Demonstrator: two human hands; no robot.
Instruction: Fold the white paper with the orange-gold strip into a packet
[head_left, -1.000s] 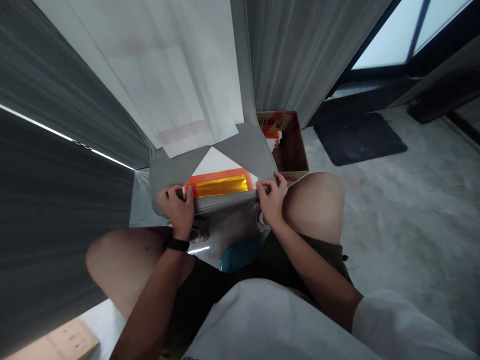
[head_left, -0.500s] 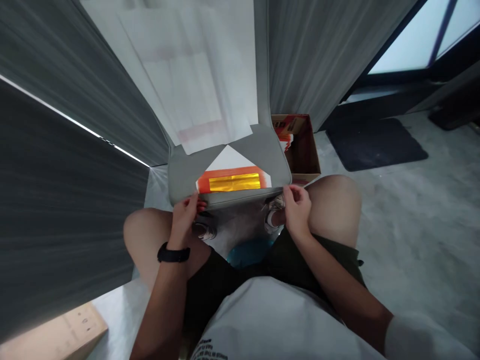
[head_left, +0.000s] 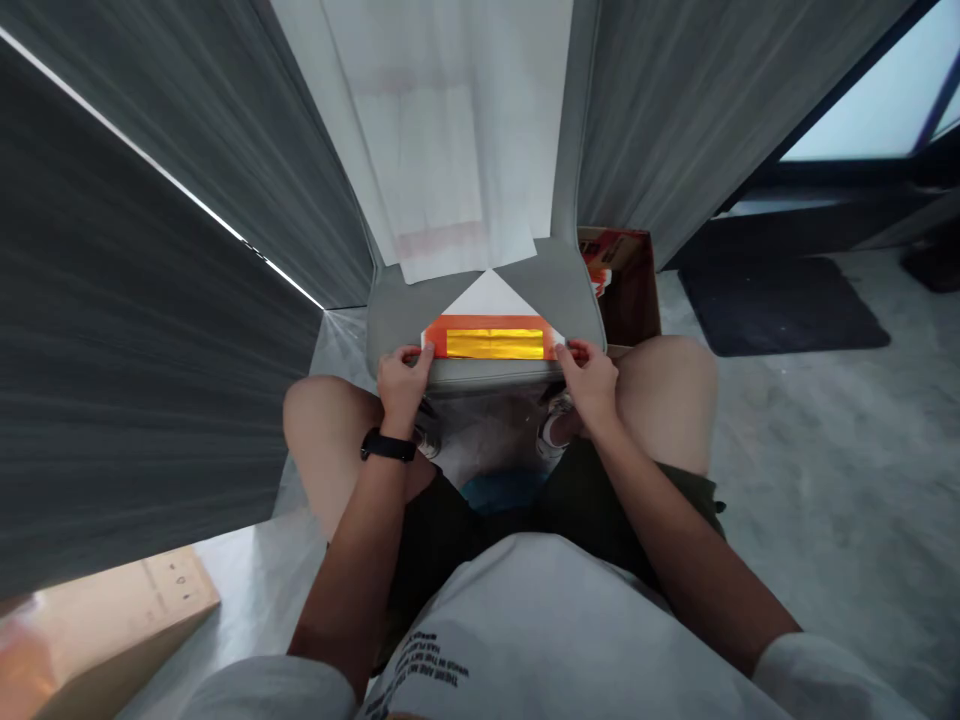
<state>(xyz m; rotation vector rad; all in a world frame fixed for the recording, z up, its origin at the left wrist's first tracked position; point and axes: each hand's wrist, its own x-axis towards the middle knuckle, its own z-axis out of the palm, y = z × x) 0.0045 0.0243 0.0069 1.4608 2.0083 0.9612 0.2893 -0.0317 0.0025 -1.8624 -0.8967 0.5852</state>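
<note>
Two hands show, both the person's own. The left hand (head_left: pixel 403 385) and the right hand (head_left: pixel 589 380) stand well apart, each clamped on one end of a folded paper sheet (head_left: pixel 491 325), with the fingertips (head_left: pixel 417 352) pressed on its near edge. The sheet lies at the front of a grey padded chair seat (head_left: pixel 401 325), at the centre of the frame. It shows one white triangular point aimed up, one orange band and one gold foil strip (head_left: pixel 495 344). One black watch (head_left: pixel 388 446) circles the left wrist. White paper (head_left: pixel 442 130) hangs above the seat at upper centre. One cardboard box (head_left: pixel 626 285) holding orange scraps stands just right of the seat, and a second cardboard box (head_left: pixel 97 640) sits at lower left. Compared with half a second earlier, both hands have moved from the seat's front edge onto the sheet's ends, and the orange band now sits level.
</note>
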